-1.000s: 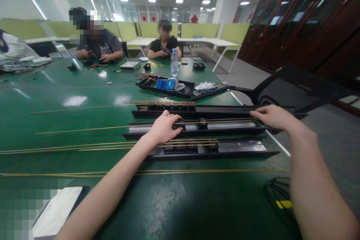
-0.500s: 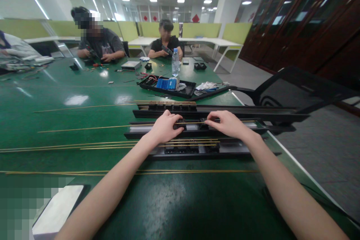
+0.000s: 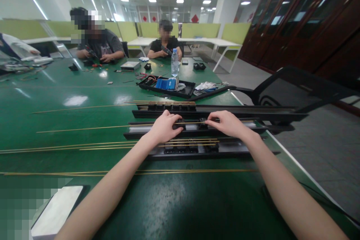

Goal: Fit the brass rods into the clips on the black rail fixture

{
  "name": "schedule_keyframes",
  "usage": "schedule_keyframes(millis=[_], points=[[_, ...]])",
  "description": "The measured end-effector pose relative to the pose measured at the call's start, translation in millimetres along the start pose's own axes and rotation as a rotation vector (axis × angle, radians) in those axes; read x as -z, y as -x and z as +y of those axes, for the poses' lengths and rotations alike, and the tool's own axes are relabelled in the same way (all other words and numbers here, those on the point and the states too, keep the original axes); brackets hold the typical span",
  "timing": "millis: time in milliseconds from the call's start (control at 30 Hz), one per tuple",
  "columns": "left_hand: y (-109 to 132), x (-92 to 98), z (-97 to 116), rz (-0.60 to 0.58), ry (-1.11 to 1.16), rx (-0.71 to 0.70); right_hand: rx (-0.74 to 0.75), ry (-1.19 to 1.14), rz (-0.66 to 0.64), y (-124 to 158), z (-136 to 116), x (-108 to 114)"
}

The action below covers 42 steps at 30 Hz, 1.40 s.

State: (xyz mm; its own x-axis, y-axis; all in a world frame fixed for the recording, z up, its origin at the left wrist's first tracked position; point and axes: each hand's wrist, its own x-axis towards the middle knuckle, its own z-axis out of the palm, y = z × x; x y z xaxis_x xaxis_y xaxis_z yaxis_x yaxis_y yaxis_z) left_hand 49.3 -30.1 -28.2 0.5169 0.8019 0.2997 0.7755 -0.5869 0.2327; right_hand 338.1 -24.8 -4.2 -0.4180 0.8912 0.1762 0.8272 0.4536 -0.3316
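Observation:
Across the middle black channel rail [image 3: 135,135], a thin brass-coloured rod [image 3: 84,129] runs lengthwise past two small black blocks. My left hand [image 3: 165,126] is closed around the left block [image 3: 180,123], thumb on the near side and fingers on the far side. Just beside the other block [image 3: 202,122], my right hand [image 3: 226,123] pinches the rod between thumb and forefinger; whether it also grips that block is hard to see. In front lies a nearer rail [image 3: 239,153] with several black blocks and rods. Behind is a longer rail [image 3: 253,114] with more blocks.
Loose rods [image 3: 197,171] lie nearer me, and a white box [image 3: 57,210] is at lower left. Beyond the rails are a black tray [image 3: 185,92], gloves [image 3: 206,88] and a water bottle [image 3: 174,63]. A chair [image 3: 295,86] stands right. People sit across the table.
Both hands keep nearly the same pose on the block and rod. The view has shifted very slightly. At the far left, a person's sleeve has moved and a hand shows.

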Motion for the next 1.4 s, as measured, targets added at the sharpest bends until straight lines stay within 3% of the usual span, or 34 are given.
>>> schedule_keyframes(millis=[1400], points=[[0, -1.6, -2, 0.005, 0.000, -0.002, 0.001, -0.091, -0.050, 3, 13, 9]])
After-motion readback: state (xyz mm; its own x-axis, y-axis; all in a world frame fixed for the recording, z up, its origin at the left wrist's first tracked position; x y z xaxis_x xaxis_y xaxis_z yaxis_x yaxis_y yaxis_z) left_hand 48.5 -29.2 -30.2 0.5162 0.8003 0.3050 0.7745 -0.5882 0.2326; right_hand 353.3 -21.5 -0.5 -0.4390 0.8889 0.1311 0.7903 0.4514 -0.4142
